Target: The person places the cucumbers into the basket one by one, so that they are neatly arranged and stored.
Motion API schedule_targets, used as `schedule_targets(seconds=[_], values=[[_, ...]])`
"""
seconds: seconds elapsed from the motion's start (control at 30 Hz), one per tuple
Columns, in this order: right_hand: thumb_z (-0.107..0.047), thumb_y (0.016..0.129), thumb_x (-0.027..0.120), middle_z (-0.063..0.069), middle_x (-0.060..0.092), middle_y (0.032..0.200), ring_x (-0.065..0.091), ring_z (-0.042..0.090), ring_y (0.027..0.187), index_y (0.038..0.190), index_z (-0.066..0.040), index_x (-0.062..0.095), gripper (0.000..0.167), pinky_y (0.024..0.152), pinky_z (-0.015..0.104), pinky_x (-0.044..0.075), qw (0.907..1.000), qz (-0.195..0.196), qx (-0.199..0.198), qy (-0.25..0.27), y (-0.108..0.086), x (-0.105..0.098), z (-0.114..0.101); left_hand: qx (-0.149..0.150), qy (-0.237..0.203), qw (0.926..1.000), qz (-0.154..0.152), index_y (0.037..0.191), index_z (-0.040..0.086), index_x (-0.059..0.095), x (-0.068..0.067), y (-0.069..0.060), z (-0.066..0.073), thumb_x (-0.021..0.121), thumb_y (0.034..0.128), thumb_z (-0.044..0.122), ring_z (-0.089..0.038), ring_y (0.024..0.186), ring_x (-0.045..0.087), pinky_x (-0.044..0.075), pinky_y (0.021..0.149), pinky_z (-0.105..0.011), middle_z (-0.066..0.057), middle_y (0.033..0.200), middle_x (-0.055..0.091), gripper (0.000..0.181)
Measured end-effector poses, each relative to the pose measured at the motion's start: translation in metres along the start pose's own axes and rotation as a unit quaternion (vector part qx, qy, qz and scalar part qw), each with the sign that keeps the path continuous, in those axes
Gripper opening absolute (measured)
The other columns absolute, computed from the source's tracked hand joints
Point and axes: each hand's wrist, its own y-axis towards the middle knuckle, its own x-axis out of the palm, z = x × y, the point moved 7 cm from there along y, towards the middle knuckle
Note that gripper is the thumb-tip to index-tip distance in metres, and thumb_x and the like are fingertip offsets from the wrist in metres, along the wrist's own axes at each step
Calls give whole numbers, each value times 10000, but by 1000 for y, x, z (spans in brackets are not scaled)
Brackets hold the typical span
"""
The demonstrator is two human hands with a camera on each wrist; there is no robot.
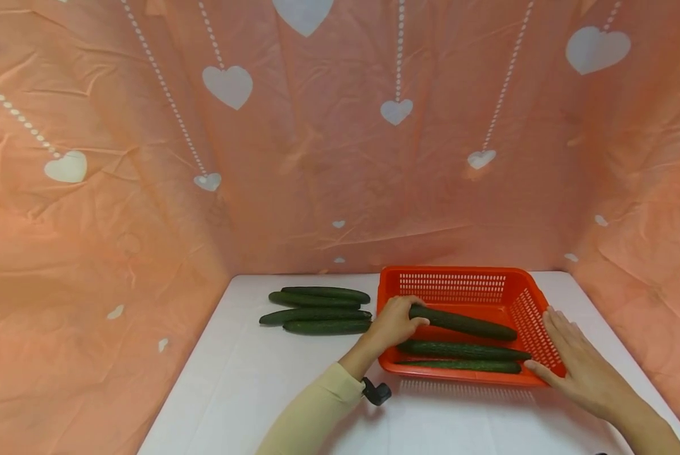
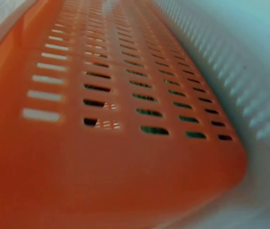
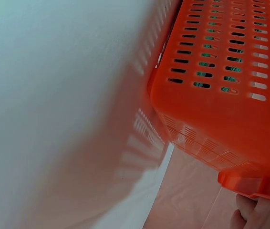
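Observation:
My left hand (image 1: 398,321) reaches over the left rim of a red slotted plastic basket (image 1: 454,270). It grips the left end of a dark green cucumber (image 1: 467,323), which slants across the inside of the basket. Two more cucumbers, a rear one (image 1: 465,349) and a front one (image 1: 471,365), lie side by side along the basket's front wall. With fingers extended, my right hand (image 1: 581,363) rests against the basket's right side, thumb near the front corner. In the right wrist view, a few fingertips (image 3: 252,212) show beneath the basket's rim.
Several cucumbers (image 1: 317,314) lie in a loose group on the white table (image 1: 249,385), left of the basket. A black wrist strap piece (image 1: 377,393) hangs from the left sleeve. Orange cloth with white hearts (image 1: 317,158) surrounds the table's back and sides.

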Motion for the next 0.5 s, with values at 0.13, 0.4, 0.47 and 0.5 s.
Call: schedule_targets(seconds=[0.13,0.4,0.47,0.5], values=[[-413,974,773,314,173,1737,-64,190,1664,1671,84,175,1044,1222,130,-141,10000,-35,33,11,0,0,0,-77,54,9999,-88,1279,119,767,6,3,3,818,979,267,-231,1225,671,557,1046,-361,-33,1256,767,338],[-416,969,773,322,177,1733,-64,207,1666,1674,81,164,1056,1219,134,-152,9999,-83,82,5,0,2,1,164,241,9989,-371,1292,111,743,16,5,8,786,1004,237,-198,1256,665,480,1158,-360,-27,1294,754,317],[-417,971,770,323,176,1733,-60,214,1667,1673,82,165,1052,1217,132,-152,9999,-81,100,4,-1,2,1,357,474,9975,-376,1306,112,733,13,4,10,770,1017,228,-195,1312,639,396,1238,-388,-26,1322,742,314],[-416,970,772,326,183,1730,-54,216,1667,1671,85,171,1051,1221,134,-148,9999,-64,90,5,0,2,1,433,554,9969,-354,1317,113,726,10,3,11,760,1025,225,-197,1338,624,358,1264,-402,-28,1339,734,315]])
